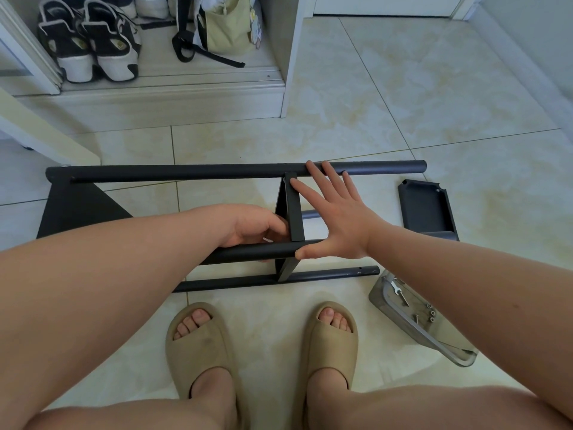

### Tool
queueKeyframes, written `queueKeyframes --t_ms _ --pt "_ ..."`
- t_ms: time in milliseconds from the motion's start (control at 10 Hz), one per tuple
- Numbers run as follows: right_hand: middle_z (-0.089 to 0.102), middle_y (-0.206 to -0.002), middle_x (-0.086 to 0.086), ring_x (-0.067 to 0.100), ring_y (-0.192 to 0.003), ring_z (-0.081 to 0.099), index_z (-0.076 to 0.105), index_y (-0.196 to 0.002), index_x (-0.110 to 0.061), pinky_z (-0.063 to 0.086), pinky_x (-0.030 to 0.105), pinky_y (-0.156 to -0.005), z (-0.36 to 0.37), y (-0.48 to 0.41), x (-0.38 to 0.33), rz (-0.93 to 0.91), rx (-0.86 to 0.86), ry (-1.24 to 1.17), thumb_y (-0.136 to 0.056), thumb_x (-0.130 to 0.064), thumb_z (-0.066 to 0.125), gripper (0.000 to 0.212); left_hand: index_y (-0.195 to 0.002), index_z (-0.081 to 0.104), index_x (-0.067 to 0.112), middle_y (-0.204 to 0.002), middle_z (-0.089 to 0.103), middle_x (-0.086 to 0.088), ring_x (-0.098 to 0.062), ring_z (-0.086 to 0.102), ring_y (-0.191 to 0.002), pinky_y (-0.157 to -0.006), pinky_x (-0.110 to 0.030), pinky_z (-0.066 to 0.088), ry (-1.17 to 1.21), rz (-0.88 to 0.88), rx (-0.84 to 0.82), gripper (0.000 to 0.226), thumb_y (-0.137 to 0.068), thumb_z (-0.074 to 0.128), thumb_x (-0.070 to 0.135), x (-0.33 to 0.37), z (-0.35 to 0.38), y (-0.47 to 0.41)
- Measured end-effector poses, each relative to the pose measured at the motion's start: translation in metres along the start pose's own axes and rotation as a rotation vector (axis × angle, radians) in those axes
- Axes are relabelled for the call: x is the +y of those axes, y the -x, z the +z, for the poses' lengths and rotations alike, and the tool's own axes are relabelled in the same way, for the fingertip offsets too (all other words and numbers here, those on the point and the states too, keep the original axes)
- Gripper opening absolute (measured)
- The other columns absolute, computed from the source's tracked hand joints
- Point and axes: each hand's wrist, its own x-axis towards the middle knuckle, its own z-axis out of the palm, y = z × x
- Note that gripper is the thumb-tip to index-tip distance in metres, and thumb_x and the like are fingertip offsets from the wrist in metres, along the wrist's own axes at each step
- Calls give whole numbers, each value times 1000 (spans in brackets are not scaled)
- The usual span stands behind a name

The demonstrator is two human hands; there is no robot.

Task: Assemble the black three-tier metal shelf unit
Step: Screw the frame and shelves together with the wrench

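Observation:
The black shelf frame (198,170) lies on its side on the tiled floor, several long round posts running left to right. One shelf tray (71,209) is fixed at its left end, and a second tray (294,212) stands edge-on between the posts near the middle. My left hand (257,225) curls its fingers around the left side of that middle tray, just above the near upper post (248,252). My right hand (331,212) is spread flat against the tray's right side, fingertips on the far post and thumb on the near post. A third loose tray (428,209) lies on the floor to the right.
A clear plastic container (418,324) with a small wrench and several screws lies at the right by my right arm. My feet in tan slippers (201,346) stand just in front of the frame. A white cabinet with shoes (90,41) and a bag (226,26) is behind.

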Motion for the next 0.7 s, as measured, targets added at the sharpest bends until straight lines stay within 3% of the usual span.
queueKeyframes --t_ms 100,200,300,400,500,600,700 --pt "-29 -165 -3 23 -149 -33 -9 -160 -37 -14 54 -123 0 0 0 1 2 -9 -64 -98 38 123 -112 70 19 -93 73 3 -15 64 -91 -84 -34 55 -82 -42 36 20 -97 59 25 0 1 -2" --pt "-28 -165 -3 23 -150 -32 -8 -160 -37 -13 54 -123 0 1 0 2 6 -15 -64 -97 39 123 -105 72 18 -83 73 4 -14 64 -85 -83 -33 55 -93 -37 48 14 -96 62 23 0 1 -2" --pt "-28 -166 -3 23 -150 -32 -8 -160 -37 -13 54 -123 0 1 0 2 6 -15 -64 -97 39 123 -102 70 16 -82 71 1 -14 63 -80 -81 -33 52 -73 2 15 14 -96 57 14 1 1 0" --pt "-28 -166 -3 23 -150 -32 -7 -161 -37 -13 54 -123 0 1 0 2 4 -8 -64 -97 37 122 -96 69 13 -92 70 -4 -19 65 -88 -84 -34 53 -27 63 13 16 -94 57 4 -1 0 -1" --pt "-28 -166 -3 23 -150 -33 -8 -160 -37 -14 54 -123 -1 0 0 4 2 1 -64 -98 36 122 -95 69 13 -100 70 -7 -24 64 -101 -105 -43 48 34 78 19 17 -91 59 0 -3 -2 -5" --pt "-27 -166 -2 24 -150 -31 -8 -160 -37 -14 53 -123 -1 1 0 0 3 -3 -64 -97 36 122 -109 70 17 -97 71 -1 -19 64 -94 -89 -39 53 -18 -2 18 17 -97 57 18 -1 -1 -2" --pt "-27 -166 -2 24 -150 -31 -8 -161 -37 -13 53 -123 -1 1 0 -1 5 -5 -64 -97 37 122 -114 71 18 -93 75 2 -15 65 -92 -89 -36 54 -88 -42 46 23 -96 62 29 1 2 -1"
